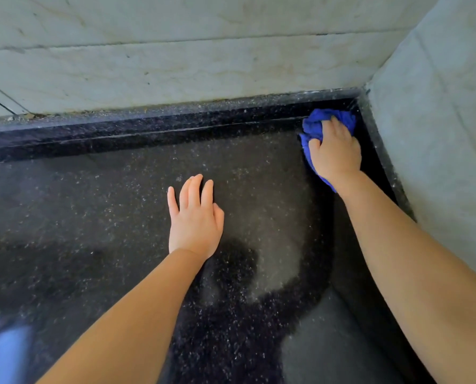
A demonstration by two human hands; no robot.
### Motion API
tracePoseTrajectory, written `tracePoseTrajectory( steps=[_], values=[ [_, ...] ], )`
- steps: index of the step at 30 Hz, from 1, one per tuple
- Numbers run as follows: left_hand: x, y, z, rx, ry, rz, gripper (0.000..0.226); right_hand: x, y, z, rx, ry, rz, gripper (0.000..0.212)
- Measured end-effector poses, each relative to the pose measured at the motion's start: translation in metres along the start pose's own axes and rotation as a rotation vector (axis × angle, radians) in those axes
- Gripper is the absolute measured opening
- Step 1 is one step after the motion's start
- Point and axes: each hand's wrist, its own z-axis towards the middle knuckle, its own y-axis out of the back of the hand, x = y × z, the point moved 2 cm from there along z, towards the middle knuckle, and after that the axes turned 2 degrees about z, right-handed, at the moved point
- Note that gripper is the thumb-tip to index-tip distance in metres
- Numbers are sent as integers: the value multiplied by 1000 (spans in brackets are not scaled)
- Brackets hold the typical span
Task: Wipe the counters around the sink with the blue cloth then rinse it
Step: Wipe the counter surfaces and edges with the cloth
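Note:
The blue cloth (318, 126) is bunched up in the far right corner of the dark speckled counter (106, 217), where the back ledge meets the side wall. My right hand (335, 151) grips it from above, fingers curled into the folds, and hides most of it. My left hand (195, 217) lies flat on the counter near the middle, fingers straight and slightly spread, holding nothing. No sink or tap is in view.
A raised dark ledge (148, 128) runs along the back of the counter below pale marble wall tiles (176, 65). A pale wall (439, 134) closes the right side. A bright reflection (4, 353) shows at the lower left of the glossy counter.

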Motion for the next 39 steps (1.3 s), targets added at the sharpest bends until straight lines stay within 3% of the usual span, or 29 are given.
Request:
tracePoseTrajectory(
  steps=[4, 9, 14, 24, 30, 35, 37, 39],
  values=[
    [0, 0, 1, -3, -2, 1, 47, 18, 4, 17, 76, -187, 45, 53],
    [2, -1, 1, -10, -7, -1, 45, 17, 19, -3, 161, -291, 82, 54],
    [1, 1, 1, 1, -9, -4, 47, -2, 8, -75, 108, -293, -154, 58],
    [2, -2, 2, -42, -17, -3, 45, 36, 10, 22, 135, -293, -207, 59],
    [1, 0, 1, -33, -14, 6, 47, -21, -3, -82, 43, -5, -2, 58],
    [-1, 0, 0, -28, -14, -20, 47, -15, -17, -186, 39, -34, 32, 60],
    [3, 3, -1, -29, -26, -85, 45, 20, -26, -238, 59, 136, 16, 53],
    [8, 8, -7, -38, -105, -173, 42, 51, -37, -305, 140, 426, 51, 46]
  ],
)
